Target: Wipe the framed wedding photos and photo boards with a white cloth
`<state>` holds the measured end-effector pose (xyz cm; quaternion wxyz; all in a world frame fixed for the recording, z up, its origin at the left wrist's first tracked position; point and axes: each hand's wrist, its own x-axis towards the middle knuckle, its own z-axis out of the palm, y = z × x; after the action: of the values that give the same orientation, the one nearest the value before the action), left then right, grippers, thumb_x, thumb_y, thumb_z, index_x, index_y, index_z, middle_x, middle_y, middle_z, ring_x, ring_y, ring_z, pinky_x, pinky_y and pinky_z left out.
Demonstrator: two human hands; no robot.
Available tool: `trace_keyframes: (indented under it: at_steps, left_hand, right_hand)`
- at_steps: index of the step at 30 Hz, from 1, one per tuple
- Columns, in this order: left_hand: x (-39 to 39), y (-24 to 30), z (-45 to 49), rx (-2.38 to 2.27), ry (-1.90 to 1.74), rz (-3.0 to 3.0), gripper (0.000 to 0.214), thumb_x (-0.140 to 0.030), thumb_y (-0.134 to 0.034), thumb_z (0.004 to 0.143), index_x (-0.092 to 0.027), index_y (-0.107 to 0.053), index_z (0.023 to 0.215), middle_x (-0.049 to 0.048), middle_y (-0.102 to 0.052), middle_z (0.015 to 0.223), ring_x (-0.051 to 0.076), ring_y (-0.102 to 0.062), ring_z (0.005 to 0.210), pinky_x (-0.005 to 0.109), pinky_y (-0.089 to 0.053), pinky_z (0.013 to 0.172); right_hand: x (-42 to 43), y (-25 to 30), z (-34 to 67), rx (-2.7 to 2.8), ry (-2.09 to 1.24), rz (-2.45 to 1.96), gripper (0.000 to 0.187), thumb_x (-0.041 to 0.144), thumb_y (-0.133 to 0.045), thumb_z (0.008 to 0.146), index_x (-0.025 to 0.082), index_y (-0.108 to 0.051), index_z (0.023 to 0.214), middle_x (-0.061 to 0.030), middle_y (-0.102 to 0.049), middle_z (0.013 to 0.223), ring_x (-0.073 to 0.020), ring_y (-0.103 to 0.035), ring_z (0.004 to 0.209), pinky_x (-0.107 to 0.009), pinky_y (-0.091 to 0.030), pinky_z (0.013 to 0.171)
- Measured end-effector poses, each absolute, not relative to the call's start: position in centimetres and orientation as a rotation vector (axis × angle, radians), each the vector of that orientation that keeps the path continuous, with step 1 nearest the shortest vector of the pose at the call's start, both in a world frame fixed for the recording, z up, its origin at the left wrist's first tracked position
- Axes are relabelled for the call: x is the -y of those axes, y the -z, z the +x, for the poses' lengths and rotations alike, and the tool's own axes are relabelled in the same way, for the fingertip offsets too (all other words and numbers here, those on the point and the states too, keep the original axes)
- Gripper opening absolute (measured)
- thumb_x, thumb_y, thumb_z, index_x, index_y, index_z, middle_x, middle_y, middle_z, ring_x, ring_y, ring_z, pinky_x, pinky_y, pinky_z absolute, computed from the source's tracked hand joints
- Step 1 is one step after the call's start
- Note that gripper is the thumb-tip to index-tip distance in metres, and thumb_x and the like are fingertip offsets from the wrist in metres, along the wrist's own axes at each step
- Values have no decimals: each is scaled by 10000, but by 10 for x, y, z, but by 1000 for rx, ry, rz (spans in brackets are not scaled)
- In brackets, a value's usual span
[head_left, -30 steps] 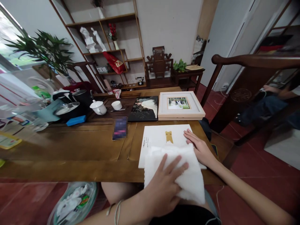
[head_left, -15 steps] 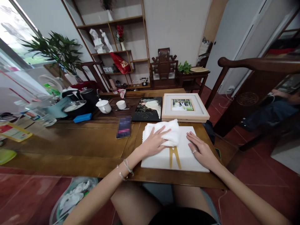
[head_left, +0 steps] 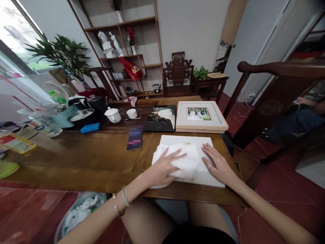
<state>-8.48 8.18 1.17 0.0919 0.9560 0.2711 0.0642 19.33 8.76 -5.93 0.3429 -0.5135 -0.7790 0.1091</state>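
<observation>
A white panel (head_left: 174, 139) lies flat on the wooden table in front of me. Spread over its left and middle part is a white cloth (head_left: 191, 159), which overhangs the panel's left side. My left hand (head_left: 165, 168) rests on the cloth with fingers spread and stretched, pressing it down. Only a small tip of the golden figure (head_left: 187, 143) shows above the cloth; the rest is covered. On the panel's right side lies my right hand (head_left: 217, 162), fingers extended, a ring on one, and nothing in it.
Beyond the panel are a light wooden picture frame (head_left: 202, 115) and a dark picture panel (head_left: 161, 118). A phone-like dark item (head_left: 134, 138), a blue sponge (head_left: 90, 127) and a white lidded cup (head_left: 113, 115) are to the left. A chair (head_left: 269, 101) stands at right.
My left hand has slid the cloth toward me, from the panel's far part to its near part, covering the golden legs. My right hand has stayed nearly in place.
</observation>
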Motion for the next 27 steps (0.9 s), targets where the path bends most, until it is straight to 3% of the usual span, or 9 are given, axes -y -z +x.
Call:
trace_keyframes:
  at_steps: [4,8,14,20,27]
  left_hand:
    - [-130,-12,-86,-950,-245,2784,308,-361,-456,935,-249,-627,1166,52,-336,1495,230,-170,1428,516,-113,1137]
    - [-150,-12,-85,-1041,-271,2760,330,-343,-420,954,-261,-586,1228,50,-438,1436,226,-200,1420,522,-126,1133]
    - [-106,-3,-78,-985,-236,2832,279,-282,-508,885,-269,-646,1127,7,-293,1516,272,-133,1432,570,-59,1129]
    - [-68,-6,-77,-823,-185,2843,547,-187,-529,813,-269,-458,1349,10,-234,1537,290,-71,1439,588,-60,1130]
    - [-121,-16,-87,-946,-223,2770,314,-295,-462,923,-272,-602,1202,36,-309,1509,257,-189,1422,547,-138,1134]
  right_hand:
    - [-93,63,192,2084,-292,-1317,467,377,-452,906,173,-498,1324,-144,-441,1427,-291,-314,1372,-560,-284,1104]
    - [-101,63,194,2145,-308,-1290,464,383,-423,923,173,-485,1332,-148,-410,1447,-283,-287,1385,-551,-262,1113]
    - [-102,57,193,2181,-345,-1317,481,379,-394,936,191,-423,1378,-131,-354,1481,-268,-250,1401,-526,-232,1133]
    - [-108,55,192,2144,-324,-1343,353,377,-390,928,192,-552,1181,-133,-398,1434,-272,-338,1347,-507,-306,1099]
    - [-123,55,193,2176,-326,-1278,393,424,-418,927,232,-525,1253,-118,-412,1438,-268,-318,1367,-499,-297,1110]
